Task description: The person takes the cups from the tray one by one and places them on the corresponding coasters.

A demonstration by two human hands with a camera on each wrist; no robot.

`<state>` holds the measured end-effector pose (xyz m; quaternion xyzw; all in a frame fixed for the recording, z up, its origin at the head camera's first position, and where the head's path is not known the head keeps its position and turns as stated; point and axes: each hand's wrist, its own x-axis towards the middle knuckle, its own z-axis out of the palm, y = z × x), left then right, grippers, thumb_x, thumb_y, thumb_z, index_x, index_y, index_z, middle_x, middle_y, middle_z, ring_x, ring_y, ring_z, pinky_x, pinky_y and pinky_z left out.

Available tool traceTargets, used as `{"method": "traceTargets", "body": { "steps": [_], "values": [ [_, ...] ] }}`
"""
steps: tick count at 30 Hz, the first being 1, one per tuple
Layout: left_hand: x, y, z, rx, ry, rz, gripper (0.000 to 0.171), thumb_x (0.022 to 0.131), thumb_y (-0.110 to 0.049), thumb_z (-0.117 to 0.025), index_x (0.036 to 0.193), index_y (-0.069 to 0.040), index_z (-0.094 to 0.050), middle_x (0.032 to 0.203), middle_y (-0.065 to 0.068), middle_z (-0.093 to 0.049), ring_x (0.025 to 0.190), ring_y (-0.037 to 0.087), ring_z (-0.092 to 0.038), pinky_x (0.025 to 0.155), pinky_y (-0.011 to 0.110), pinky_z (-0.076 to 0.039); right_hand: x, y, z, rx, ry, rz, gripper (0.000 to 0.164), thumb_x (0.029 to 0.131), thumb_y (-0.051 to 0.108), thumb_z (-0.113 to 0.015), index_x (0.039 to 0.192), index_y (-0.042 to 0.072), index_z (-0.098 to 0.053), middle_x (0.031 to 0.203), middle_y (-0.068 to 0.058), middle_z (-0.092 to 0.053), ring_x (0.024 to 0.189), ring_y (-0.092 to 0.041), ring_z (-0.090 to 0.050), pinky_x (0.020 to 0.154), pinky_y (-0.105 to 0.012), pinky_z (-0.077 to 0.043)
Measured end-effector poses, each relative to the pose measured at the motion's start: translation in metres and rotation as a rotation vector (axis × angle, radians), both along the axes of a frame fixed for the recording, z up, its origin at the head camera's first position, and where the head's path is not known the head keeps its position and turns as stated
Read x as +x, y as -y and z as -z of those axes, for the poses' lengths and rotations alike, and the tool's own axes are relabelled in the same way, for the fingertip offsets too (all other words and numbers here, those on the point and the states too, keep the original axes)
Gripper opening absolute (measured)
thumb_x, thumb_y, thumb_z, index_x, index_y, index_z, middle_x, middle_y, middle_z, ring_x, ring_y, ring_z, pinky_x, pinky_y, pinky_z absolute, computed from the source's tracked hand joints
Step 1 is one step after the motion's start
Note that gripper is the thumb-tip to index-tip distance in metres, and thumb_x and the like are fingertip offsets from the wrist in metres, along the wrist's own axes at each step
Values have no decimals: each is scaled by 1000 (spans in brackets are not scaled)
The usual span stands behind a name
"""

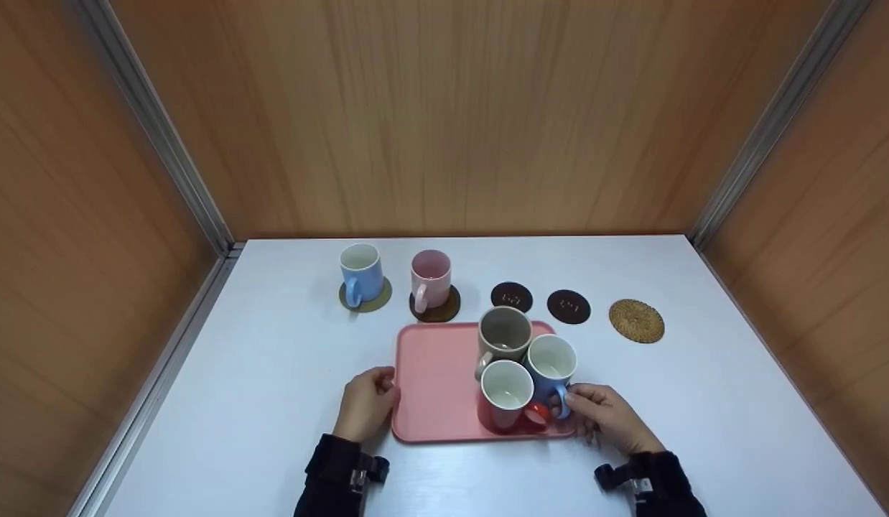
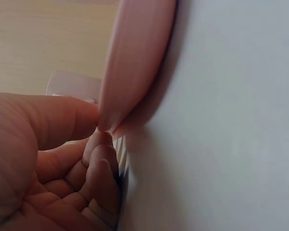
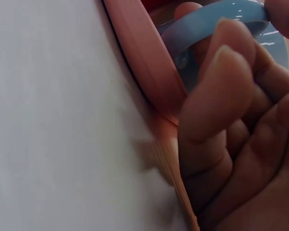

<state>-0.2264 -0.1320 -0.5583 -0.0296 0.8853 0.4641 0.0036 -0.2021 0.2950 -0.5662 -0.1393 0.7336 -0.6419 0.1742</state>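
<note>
A pink tray (image 1: 437,388) lies on the white table with three mugs grouped on its right half. They are a grey-beige mug (image 1: 508,353) at the back, a red mug (image 1: 500,416) with a white inside at the front, and a blue mug (image 1: 542,388) at the right. My right hand (image 1: 613,420) grips the blue mug's handle (image 3: 207,24), a finger through the loop and the thumb against it. At the tray's left edge, my left hand (image 1: 365,406) pinches the rim (image 2: 135,57), with thumb tip on it and fingers curled below.
Behind the tray, a light blue mug (image 1: 365,281) stands on an olive coaster (image 1: 378,302) and a pink mug (image 1: 434,289) on a brown one. Two dark coasters (image 1: 512,295) and a woven tan coaster (image 1: 637,321) lie farther right. Wooden panels (image 1: 444,122) enclose the table.
</note>
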Motion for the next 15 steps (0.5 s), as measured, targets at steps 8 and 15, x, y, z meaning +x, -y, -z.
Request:
{"method": "traceTargets", "body": {
  "steps": [8, 15],
  "values": [
    [1, 1, 2, 6, -40, 14, 39, 95, -7, -68, 132, 5, -70, 94, 5, -69, 79, 13, -57, 70, 23, -45, 0, -1, 2, 11, -14, 4, 39, 110, 19, -57, 121, -18, -65, 96, 7, -81, 59, 0, -59, 52, -17, -47],
    [1, 1, 3, 17, -26, 8, 40, 95, -7, -69, 133, 5, -69, 94, 5, -69, 81, 14, -58, 71, 24, -46, 1, 0, 2, 61, -9, 38, 39, 110, 25, -57, 118, -11, -70, 86, 7, -74, 54, -2, -53, 49, -18, -44]
  ]
}}
